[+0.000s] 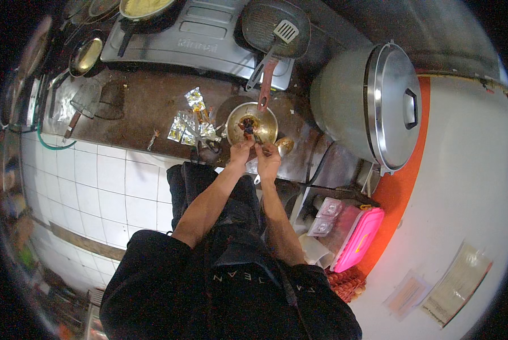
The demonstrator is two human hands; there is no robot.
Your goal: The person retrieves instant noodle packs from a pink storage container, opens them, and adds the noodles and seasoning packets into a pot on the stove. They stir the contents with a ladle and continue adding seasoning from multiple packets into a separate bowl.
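A round metal bowl (271, 123) stands on the brown counter before me, with dark sauce (248, 125) pooled in its middle. At its near rim, my left hand (241, 153) and my right hand (269, 158) are close together, pinching a small packet (257, 139) between the fingertips. Fingers and blur hide most of the packet. Left of the bowl lie several torn foil sachets (194, 98), and dark-handled scissors (209, 145) rest beside them. A stained metal spoon (284, 145) sits just right of the bowl.
Behind is a Rinnai gas stove (203, 46) with a square grill pan (254, 29) and a slotted turner (286, 32) across it. The pan's handle overhangs the bowl. A large lidded pot (343, 93) stands right, above a pink-lidded container (360, 240). A wire strainer (86, 98) lies left.
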